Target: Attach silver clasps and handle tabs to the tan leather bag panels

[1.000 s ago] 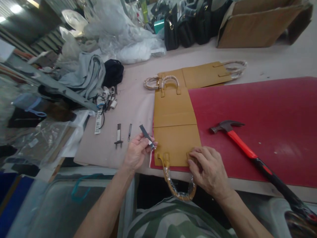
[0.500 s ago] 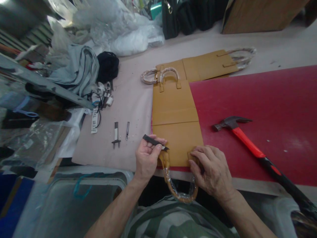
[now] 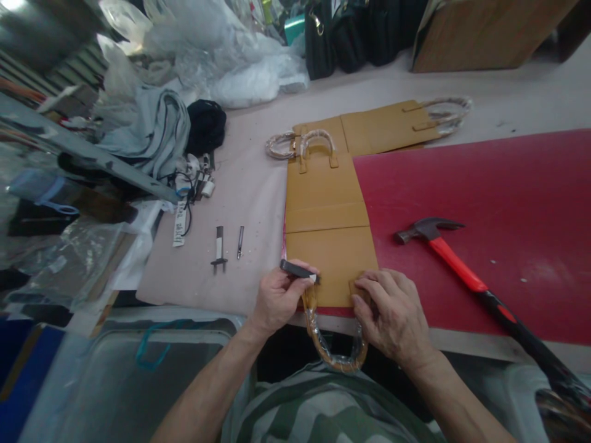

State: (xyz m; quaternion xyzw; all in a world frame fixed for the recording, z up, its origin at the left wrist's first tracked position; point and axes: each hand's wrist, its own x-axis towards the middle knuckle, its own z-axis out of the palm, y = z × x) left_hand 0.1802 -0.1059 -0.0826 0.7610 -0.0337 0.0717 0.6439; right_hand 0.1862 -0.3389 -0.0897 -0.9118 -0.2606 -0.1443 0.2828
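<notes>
A tan leather bag panel [image 3: 330, 258] lies lengthwise in front of me, with a plastic-wrapped handle [image 3: 340, 362] curving off its near edge. My left hand [image 3: 281, 301] is closed round a short black tool with a pale tip [image 3: 298, 271], held slantwise over the handle's left tab [image 3: 310, 297]. Its exact kind does not show. My right hand [image 3: 392, 314] pinches the handle's right tab [image 3: 354, 289] at the panel's near right edge; the fingers hide most of that tab. On the panel's far end stands a second wrapped handle [image 3: 318, 135].
A claw hammer [image 3: 457, 264] rests on the red mat [image 3: 462, 184] to the right. Left of the panel lie a two-pronged tool [image 3: 219, 249] and a small metal tool [image 3: 240, 242]. Another tan panel [image 3: 388, 126] lies behind. Black bags [image 3: 351, 37] and a cardboard box [image 3: 484, 34] stand at the back.
My left hand has shifted slightly right, bringing the black tool's tip further over the left tab and closer to level. My right hand keeps its place on the right tab.
</notes>
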